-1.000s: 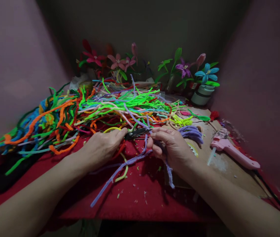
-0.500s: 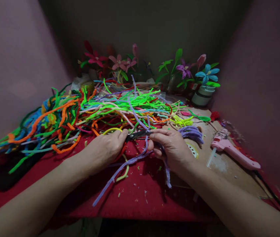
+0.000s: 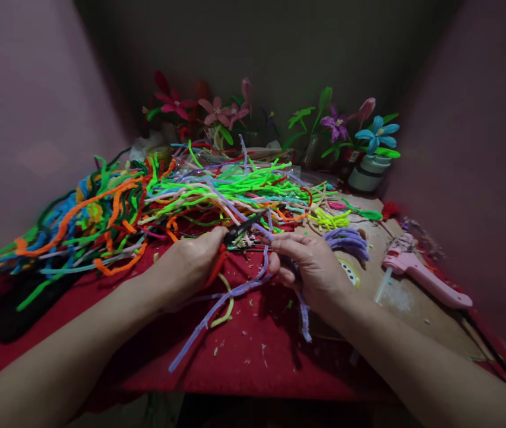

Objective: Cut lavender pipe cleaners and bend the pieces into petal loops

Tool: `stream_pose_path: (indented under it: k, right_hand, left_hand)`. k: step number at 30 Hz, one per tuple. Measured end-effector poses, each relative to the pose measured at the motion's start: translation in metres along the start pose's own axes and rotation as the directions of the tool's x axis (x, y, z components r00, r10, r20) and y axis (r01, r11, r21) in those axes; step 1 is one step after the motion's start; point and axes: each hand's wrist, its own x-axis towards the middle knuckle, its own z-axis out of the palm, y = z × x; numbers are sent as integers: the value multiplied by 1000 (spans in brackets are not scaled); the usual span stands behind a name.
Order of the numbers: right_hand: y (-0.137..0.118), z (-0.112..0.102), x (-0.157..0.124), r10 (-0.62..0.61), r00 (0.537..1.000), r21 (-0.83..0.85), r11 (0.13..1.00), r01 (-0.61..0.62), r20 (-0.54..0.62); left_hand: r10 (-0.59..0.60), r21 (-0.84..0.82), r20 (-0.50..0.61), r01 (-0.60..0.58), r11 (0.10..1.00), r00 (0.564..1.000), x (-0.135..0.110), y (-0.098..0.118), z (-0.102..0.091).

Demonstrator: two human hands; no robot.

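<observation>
My left hand is closed around the red handles of a pair of scissors, whose dark blades point up and to the right. My right hand pinches several purple pipe cleaners between thumb and fingers. One purple strand runs up and left from the fingertips, passing close by the blades; whether they touch I cannot tell. Other strands hang down from the hand over the red cloth. A pale yellow pipe cleaner lies on the cloth beneath the left hand's side.
Behind the hands spreads a heap of coloured pipe cleaners. To the right, a bundle of purple pieces and a pink glue gun rest on cardboard. Pipe-cleaner flowers stand along the back wall. Scraps dot the red cloth.
My left hand has shifted slightly left and the scissors have tilted upward, away from the right fingertips. The upper purple strand now leans further left. My right hand stays nearly in place.
</observation>
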Motion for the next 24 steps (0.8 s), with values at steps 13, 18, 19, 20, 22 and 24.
stream_pose_path:
  k: [13, 18, 19, 20, 22, 24]
  right_hand:
    - [9, 9, -7, 120, 992, -163, 980, -111, 47]
    - [10, 13, -7, 112, 990, -176, 980, -96, 84]
    - [11, 14, -7, 109, 990, -174, 980, -92, 88]
    - [11, 14, -8, 106, 990, -168, 982, -89, 92]
    - [13, 14, -8, 100, 991, -146, 986, -86, 91]
    - [14, 15, -8, 85, 993, -117, 990, -75, 81]
  left_hand:
    - [-452, -967, 74, 174, 185, 889, 14, 49, -8]
    - [-506, -956, 9, 155, 248, 863, 10, 48, -12]
    - [-509, -955, 5, 154, 252, 861, 10, 48, -13]
    - [-513, -955, 4, 155, 252, 859, 10, 48, -13]
    - [-517, -957, 11, 159, 243, 856, 10, 46, -12]
    - [-503, -965, 19, 148, 218, 864, 10, 44, -11]
